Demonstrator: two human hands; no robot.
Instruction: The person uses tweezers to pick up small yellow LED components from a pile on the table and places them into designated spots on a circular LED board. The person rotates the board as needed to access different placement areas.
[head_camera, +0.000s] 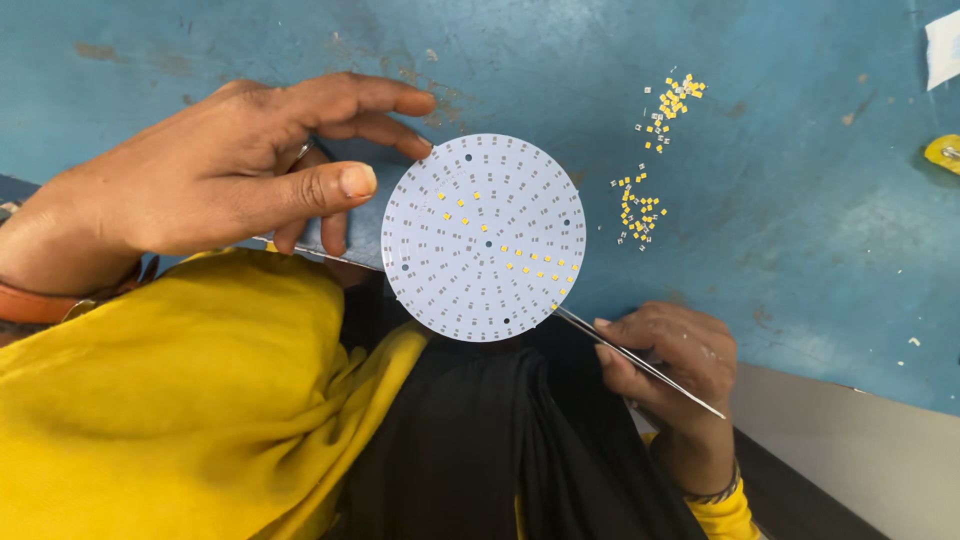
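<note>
Board (483, 238), round and white, lay at the surface's near edge between my hands. Left hand (215, 175) was spread, fingertips on its left rim. Right hand (672, 358) pinched tweezers (640, 366), tips meeting the board's lower right; yellow chips (640, 208) lay right.

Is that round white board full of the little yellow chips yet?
No. The round board carries few yellow chips; most pads are bare.
</note>
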